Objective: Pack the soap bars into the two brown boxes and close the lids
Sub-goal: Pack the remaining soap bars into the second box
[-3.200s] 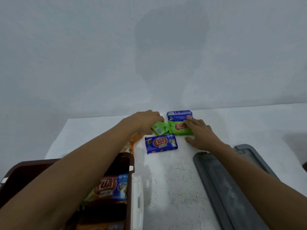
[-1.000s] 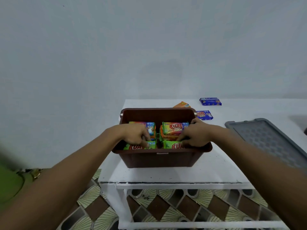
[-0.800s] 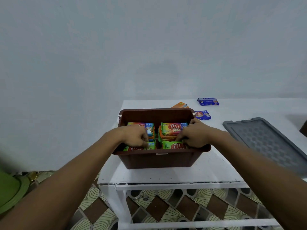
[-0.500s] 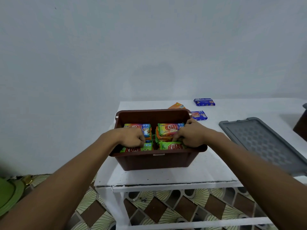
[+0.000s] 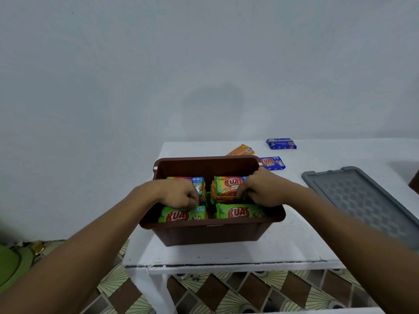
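The white tabletop [image 5: 226, 252] fills the lower centre of the frame, with a grey lid [image 5: 362, 200] lying flat at the right. The brown box [image 5: 210, 232] stands open at the near edge, at mid frame.

Both hands are down inside it. The left hand [image 5: 179, 193] has its fingers curled onto the back edge of the left green soap bar [image 5: 181, 215]. The right hand [image 5: 260, 189] curls against the stack just behind the right green soap bar [image 5: 240, 211]. I cannot tell whether they pinch the wrappers or only press them.

A few seconds ago these two green bars lay on the tabletop; now they fill the near row of the box. Over the last second the hands have barely moved, so this looks like final tucking.

An orange bar [image 5: 241, 150] and two blue bars [image 5: 281, 143] remain loose behind the box, so packing seems unfinished.
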Demonstrator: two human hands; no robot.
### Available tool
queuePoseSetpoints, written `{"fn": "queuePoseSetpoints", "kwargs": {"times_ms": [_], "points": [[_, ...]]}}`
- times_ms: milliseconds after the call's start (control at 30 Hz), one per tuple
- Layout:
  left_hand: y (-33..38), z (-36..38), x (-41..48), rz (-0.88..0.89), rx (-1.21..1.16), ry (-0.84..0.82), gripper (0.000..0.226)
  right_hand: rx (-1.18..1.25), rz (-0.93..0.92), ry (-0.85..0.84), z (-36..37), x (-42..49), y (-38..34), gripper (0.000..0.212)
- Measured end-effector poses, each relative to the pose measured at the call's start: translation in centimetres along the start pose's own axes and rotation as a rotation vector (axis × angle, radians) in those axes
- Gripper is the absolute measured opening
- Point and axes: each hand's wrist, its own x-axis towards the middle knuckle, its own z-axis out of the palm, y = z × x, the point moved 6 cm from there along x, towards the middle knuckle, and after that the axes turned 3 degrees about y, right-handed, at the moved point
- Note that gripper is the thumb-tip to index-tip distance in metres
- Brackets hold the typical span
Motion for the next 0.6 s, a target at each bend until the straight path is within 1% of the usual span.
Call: {"fn": "queuePoseSetpoints", "kwargs": {"times_ms": [67, 133, 233, 300, 367, 433, 500, 600], "points": [[0.4, -1.0, 0.5, 0.034, -0.053, 0.078, 0.020, 0.141, -0.012, 0.106, -0.4, -0.1, 0.8, 0.032], [1.0, -2.4, 1.4, 0.075, -0.157, 0.160, 0.016, 0.222, -0.029, 0.297, -1.1, -0.3, 2.1, 0.029], [1.8, -4.7, 2.3, 0.127, -0.208, 0.340, 0.013, 0.236, -0.063, 0.617, -2.2, -1.0, 4.3, 0.025], [2.0, -6.4, 3.6, 0.159, -0.207, 0.462, 0.013, 0.242, -0.023, 0.745, -2.4, -1.1, 7.0, 0.021], [2.2, -7.9, 5.4, 0.180, -0.195, 0.543, 0.011, 0.272, 0.062, 0.790, -2.2, -0.9, 10.3, 0.023], [2.2, -9.1, 7.4, 0.173, -0.200, 0.580, 0.011, 0.290, 0.139, 0.775, -1.5, -0.7, 13.2, 0.022], [2.7, -10.2, 10.0, 0.160, -0.218, 0.579, 0.012, 0.295, 0.204, 0.739, -0.5, -0.6, 16.3, 0.021], [4.3, -11.4, 14.6, 0.174, -0.166, 0.528, 0.015, 0.299, 0.284, 0.698, 0.9, -0.3, 20.9, 0.024]]}}
